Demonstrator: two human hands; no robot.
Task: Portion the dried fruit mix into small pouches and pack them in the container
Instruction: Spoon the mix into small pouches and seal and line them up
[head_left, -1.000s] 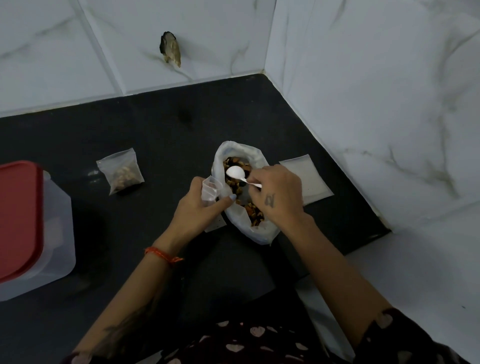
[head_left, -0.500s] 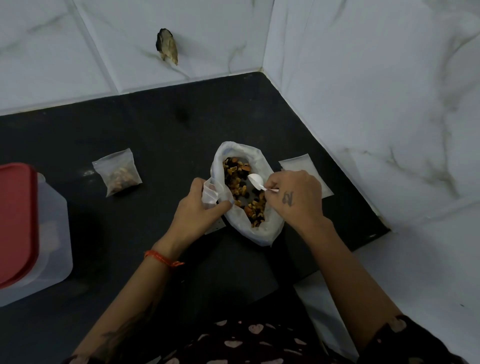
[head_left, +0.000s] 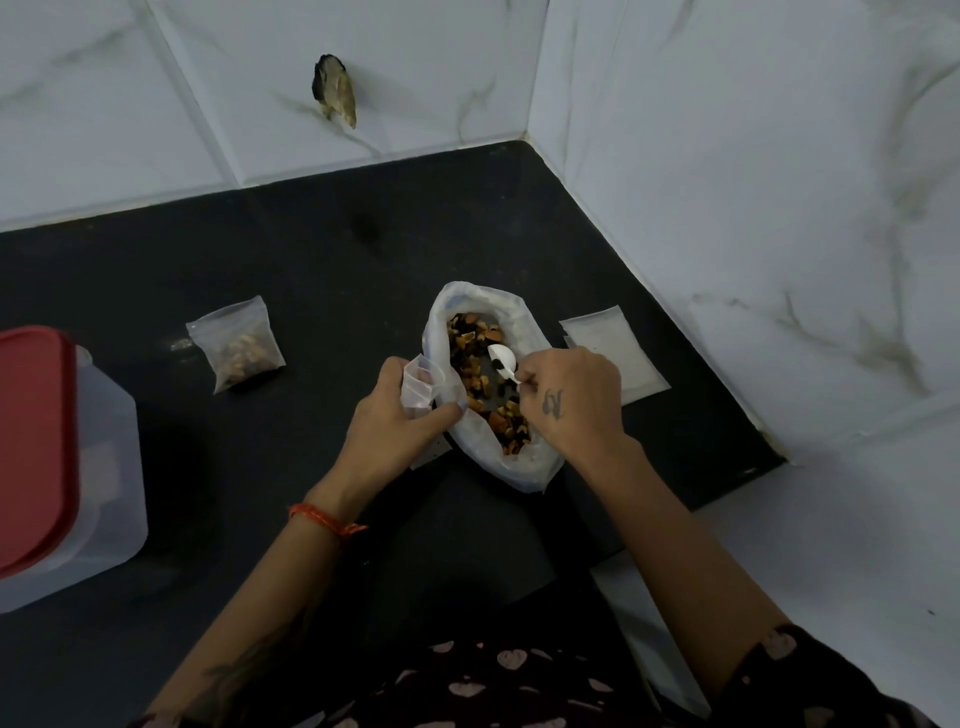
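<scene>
A white plastic bag (head_left: 519, 465) lies open on the black counter, full of orange and dark dried fruit mix (head_left: 470, 358). My right hand (head_left: 571, 397) pinches a small white spoon (head_left: 503, 358) whose bowl sits over the fruit in the bag. Just left of the bag, my left hand (head_left: 397, 415) holds a small clear pouch (head_left: 418, 387) with its mouth up. One filled pouch (head_left: 240, 345) lies flat further left. The clear container (head_left: 111, 467) with a red lid (head_left: 31, 447) stands at the left edge.
A stack of flat unfilled pouches (head_left: 615, 351) lies right of the bag, near the marble wall. The black counter (head_left: 322, 260) ends in a corner of white marble walls at the back and right. A dark chipped spot (head_left: 335, 96) marks the back wall.
My right hand has drawn the spoon from beside the small pouch back over the bag and down into the fruit. My left hand stays still with the pouch.
</scene>
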